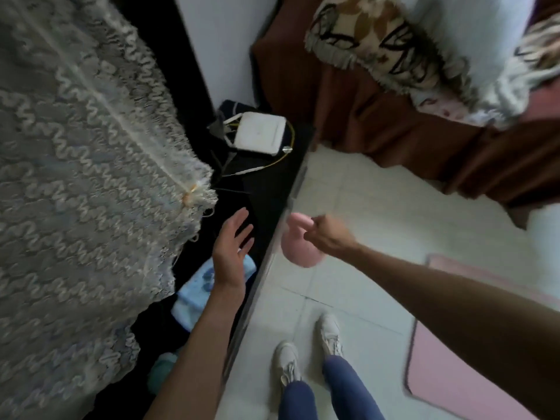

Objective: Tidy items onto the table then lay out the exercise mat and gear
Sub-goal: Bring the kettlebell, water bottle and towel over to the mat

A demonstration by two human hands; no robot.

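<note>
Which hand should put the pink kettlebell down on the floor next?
Probably the right hand: it already grips the handle of the rounded pink kettlebell over the pale tiled floor. The left hand is open and empty above the dark black table.

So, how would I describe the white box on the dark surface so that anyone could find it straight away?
Start at the lace curtain on the left and follow the black table towards the wall. The white box lies flat near the table's far end, past the open left hand. It is the only white, hard-edged thing there, with thin antennas and a yellow cable around it.
</note>
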